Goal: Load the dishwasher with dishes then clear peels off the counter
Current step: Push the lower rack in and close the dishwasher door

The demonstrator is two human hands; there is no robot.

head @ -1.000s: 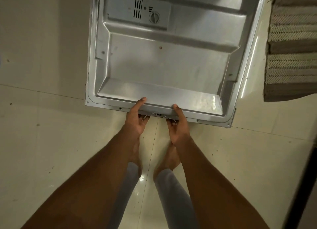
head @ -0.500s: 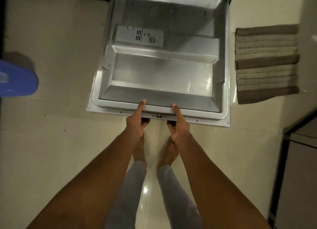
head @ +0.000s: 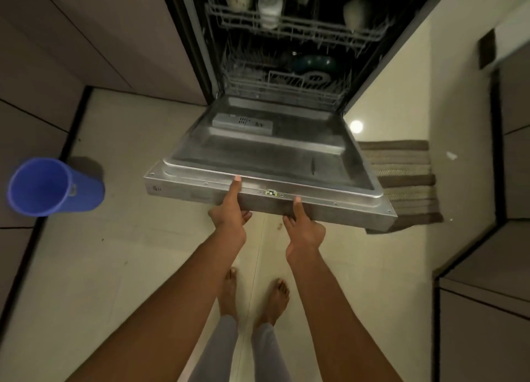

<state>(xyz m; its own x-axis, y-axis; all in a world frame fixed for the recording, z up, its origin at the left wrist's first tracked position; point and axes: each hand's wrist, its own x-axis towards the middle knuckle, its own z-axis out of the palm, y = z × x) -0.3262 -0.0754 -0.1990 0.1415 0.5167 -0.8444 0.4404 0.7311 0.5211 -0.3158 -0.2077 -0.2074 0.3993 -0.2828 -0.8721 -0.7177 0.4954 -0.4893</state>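
Left hand and right hand grasp the free front edge of the dishwasher door, thumbs on top, fingers curled beneath, supporting both sides evenly. Dishes occupy the racks.

Left hand and right hand grip forward, thumbs up, arms extended.

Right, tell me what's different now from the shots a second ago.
The dishwasher door has swung up from lying flat: its front edge now stands well off the floor, and the loaded racks have come into view behind it. The left hand and right hand keep the same grip on the door's front edge, thumbs on top and fingers underneath. The striped mat lies where it was, right of the door.
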